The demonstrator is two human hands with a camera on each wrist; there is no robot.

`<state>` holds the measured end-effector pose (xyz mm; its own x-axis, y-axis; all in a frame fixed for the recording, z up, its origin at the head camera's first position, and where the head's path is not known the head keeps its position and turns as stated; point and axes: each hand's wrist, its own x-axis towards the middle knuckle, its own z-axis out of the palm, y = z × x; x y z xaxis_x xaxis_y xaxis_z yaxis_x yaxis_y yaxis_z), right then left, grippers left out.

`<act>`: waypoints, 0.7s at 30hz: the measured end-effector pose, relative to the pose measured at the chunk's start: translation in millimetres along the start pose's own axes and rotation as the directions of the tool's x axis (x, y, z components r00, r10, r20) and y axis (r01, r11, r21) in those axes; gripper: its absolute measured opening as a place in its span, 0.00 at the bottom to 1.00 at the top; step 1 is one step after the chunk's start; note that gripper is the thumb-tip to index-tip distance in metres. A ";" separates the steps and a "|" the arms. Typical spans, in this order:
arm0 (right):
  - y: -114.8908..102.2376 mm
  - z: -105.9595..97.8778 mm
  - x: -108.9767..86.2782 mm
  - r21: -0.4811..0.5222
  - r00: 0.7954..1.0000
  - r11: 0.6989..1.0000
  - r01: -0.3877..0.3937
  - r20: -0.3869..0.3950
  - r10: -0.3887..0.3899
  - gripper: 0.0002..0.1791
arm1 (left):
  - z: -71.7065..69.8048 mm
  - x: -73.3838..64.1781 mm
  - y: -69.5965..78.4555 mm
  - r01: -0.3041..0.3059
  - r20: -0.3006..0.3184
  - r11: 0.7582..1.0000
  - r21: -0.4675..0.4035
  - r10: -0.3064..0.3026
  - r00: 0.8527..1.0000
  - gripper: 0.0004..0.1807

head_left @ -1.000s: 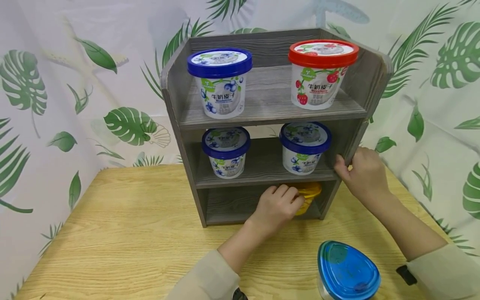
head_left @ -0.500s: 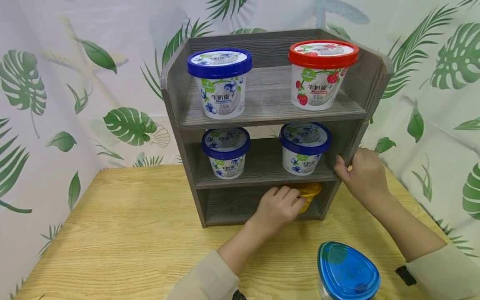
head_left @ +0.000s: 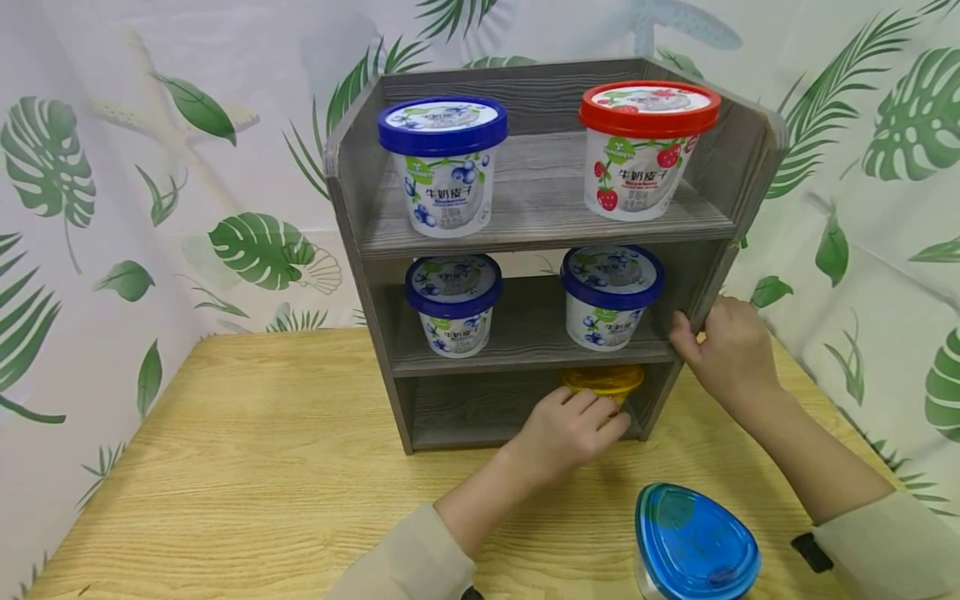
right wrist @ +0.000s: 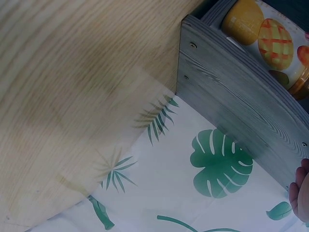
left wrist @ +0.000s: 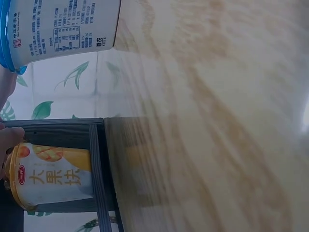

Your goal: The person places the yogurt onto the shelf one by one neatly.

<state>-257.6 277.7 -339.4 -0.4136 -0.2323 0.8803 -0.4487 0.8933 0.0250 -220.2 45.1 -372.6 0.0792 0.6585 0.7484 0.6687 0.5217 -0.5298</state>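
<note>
In the shelf's bottom right compartment stands a yellow-lidded tub with mango pictures (head_left: 609, 381), also seen in the left wrist view as a mango tub (left wrist: 55, 174). My left hand (head_left: 573, 433) is at the tub's front, fingers bent near its lid; the hand hides the lower part, and whether it grips the tub or only touches it is unclear. On the right, my right hand (head_left: 731, 350) holds the side panel of the grey wooden shelf (head_left: 525, 360), thumb on the front edge. Its fingers (right wrist: 300, 188) lie along the panel's outer face.
Blue-lidded blueberry tubs (head_left: 442, 167) stand top left, middle left and middle right; a red-lidded strawberry tub (head_left: 648, 150) is top right. A blue-lidded tub (head_left: 697, 542) stands on the table (head_left: 247, 483) in front, between the forearms. Leaf-patterned cloth (head_left: 187, 167) hangs behind.
My left hand has shifted slightly right and toward the front, uncovering more of the yellow lid. The mango tub, my right hand and the other tubs look unmoved.
</note>
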 end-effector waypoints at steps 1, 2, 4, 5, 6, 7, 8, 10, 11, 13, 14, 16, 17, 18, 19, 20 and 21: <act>-0.2 -0.2 0.2 -0.002 1.000 1.000 -0.001 0.003 0.001 0.27 | -0.3 0.1 0.6 -0.007 0.000 1.000 -0.008 0.007 1.000 0.10; -0.5 -0.4 0.5 -0.003 1.000 1.000 0.000 0.004 0.000 0.27 | -0.7 0.0 1.0 -0.015 0.000 1.000 -0.010 0.015 1.000 0.11; -1.0 -1.0 0.8 -0.005 1.000 1.000 0.001 0.007 -0.001 0.27 | -1.4 -0.1 2.0 -0.026 -0.007 0.999 -0.025 0.026 1.000 0.12; -1.3 -1.4 1.1 -0.005 1.000 1.000 0.002 0.007 -0.002 0.27 | -1.8 0.1 2.5 -0.036 -0.011 0.999 -0.028 0.036 0.999 0.13; -1.5 -1.6 1.4 -0.004 1.000 1.000 0.002 0.005 -0.002 0.27 | -2.1 0.2 3.2 -0.044 -0.014 0.998 -0.034 0.043 0.999 0.13; -1.6 -1.8 1.4 -0.004 1.000 1.000 0.002 0.004 -0.002 0.27 | -2.6 0.3 4.1 -0.050 -0.018 0.998 -0.041 0.049 0.999 0.13; -1.6 -1.8 1.4 -0.003 1.000 1.000 0.002 0.003 -0.002 0.27 | -3.2 0.3 5.0 -0.054 -0.021 0.997 -0.052 0.053 0.998 0.13; -1.6 -1.9 1.4 -0.001 1.000 1.000 0.000 0.000 0.000 0.27 | -4.3 0.8 7.2 -0.058 -0.026 0.995 -0.076 0.056 0.998 0.13; -1.6 -1.9 1.5 -0.002 1.000 1.000 -0.002 0.000 0.002 0.26 | -4.9 0.9 8.3 -0.058 -0.024 0.994 -0.088 0.056 0.998 0.14; -1.4 -1.7 1.3 -0.004 1.000 1.000 -0.003 0.003 0.003 0.27 | -6.0 0.4 10.7 -0.056 -0.020 0.992 -0.112 0.055 0.998 0.14; -1.3 -1.7 1.2 -0.005 1.000 1.000 -0.004 0.003 0.004 0.27 | -6.4 0.0 12.0 -0.056 -0.015 0.990 -0.128 0.055 0.998 0.15; -1.4 -1.1 1.0 -0.005 1.000 1.000 -0.003 -0.001 0.003 0.27 | -6.8 -1.4 14.7 -0.059 -0.001 0.986 -0.157 0.060 0.998 0.15; -1.5 -1.0 1.0 -0.005 1.000 1.000 -0.002 -0.003 0.002 0.27 | -7.1 -2.3 15.9 -0.064 0.006 0.983 -0.171 0.066 0.998 0.16; -1.4 -0.7 0.9 -0.003 1.000 1.000 -0.001 -0.007 0.001 0.27 | -6.4 -4.3 17.4 -0.072 0.018 0.980 -0.184 0.077 0.997 0.15; -1.5 -0.4 0.9 0.000 1.000 1.000 0.000 -0.012 0.000 0.27 | -6.1 -6.0 18.7 -0.079 0.032 0.977 -0.199 0.087 0.996 0.15; -1.3 0.0 0.9 0.002 1.000 1.000 0.001 -0.014 -0.001 0.27 | -5.9 -7.7 19.8 -0.086 0.045 0.973 -0.212 0.097 0.994 0.14; -1.4 0.4 1.0 0.003 1.000 1.000 0.003 -0.016 -0.003 0.27 | -5.7 -9.3 20.6 -0.095 0.054 0.971 -0.221 0.109 0.993 0.13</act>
<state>-257.7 276.1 -338.7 -0.3998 -0.2290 0.8876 -0.4522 0.8915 0.0263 -203.0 46.6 -388.2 0.1121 0.7397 0.6635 0.8052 0.3237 -0.4969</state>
